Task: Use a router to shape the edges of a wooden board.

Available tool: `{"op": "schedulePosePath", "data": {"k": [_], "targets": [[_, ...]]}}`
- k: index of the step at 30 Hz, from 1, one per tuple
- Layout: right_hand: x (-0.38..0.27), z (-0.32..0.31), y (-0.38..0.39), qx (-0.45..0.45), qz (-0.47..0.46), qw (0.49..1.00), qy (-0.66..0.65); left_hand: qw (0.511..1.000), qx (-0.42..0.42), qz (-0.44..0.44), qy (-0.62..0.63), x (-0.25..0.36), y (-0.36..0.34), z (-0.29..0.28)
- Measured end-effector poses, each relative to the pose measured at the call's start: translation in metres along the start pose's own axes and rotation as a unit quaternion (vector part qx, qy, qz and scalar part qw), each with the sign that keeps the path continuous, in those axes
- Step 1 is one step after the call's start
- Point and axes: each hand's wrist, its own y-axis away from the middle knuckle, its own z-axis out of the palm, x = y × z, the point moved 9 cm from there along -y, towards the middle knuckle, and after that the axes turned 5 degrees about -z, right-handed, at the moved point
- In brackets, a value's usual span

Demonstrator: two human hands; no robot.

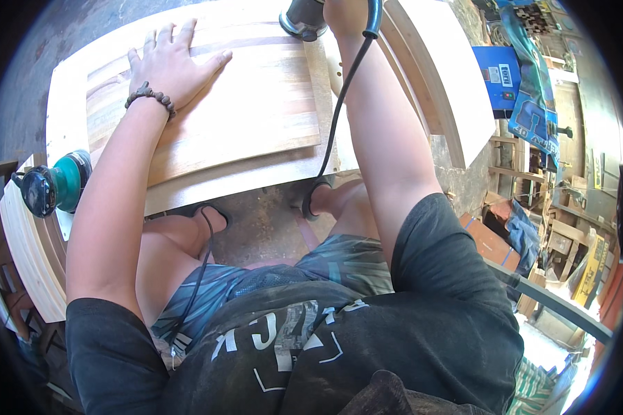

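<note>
My left hand (169,69) lies flat on a pale wooden panel (256,104) made of glued strips, its fingers spread and holding nothing. A beaded bracelet circles that wrist. At the top edge, my right hand (346,17) is closed on a corded power tool, partly cut off by the frame; its dark, round body (304,19) rests near the panel's far right corner. Its black cord (337,114) hangs down beside my right forearm. The panel lies on a larger white board (66,104). Left of my left forearm stands a green and black sander (66,183).
Curved wooden pieces (422,69) and another white board (472,104) lie to the right. Beyond them are a blue box (495,79), shelves with timber offcuts, and a brown box (490,240). Stacked boards (28,242) are at left. My legs and sandalled feet are below the work surface.
</note>
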Motion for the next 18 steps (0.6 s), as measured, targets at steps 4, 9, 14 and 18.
{"op": "schedulePosePath", "data": {"k": [4,9,14,18], "targets": [[0.009,0.001,-0.006,0.015,0.029,0.999,-0.007,1.000,-0.001,-0.001,0.000,0.000,0.000,0.000],[0.017,-0.009,-0.015,0.016,0.040,0.986,0.163,1.000,0.002,0.003,0.001,0.000,-0.001,0.002],[0.011,0.020,-0.022,-0.016,-0.011,0.983,0.181,1.000,-0.003,0.007,0.011,0.000,-0.003,0.001],[-0.022,0.058,-0.019,-0.048,-0.058,0.982,0.175,0.999,-0.020,0.004,0.030,-0.004,-0.003,0.001]]}}
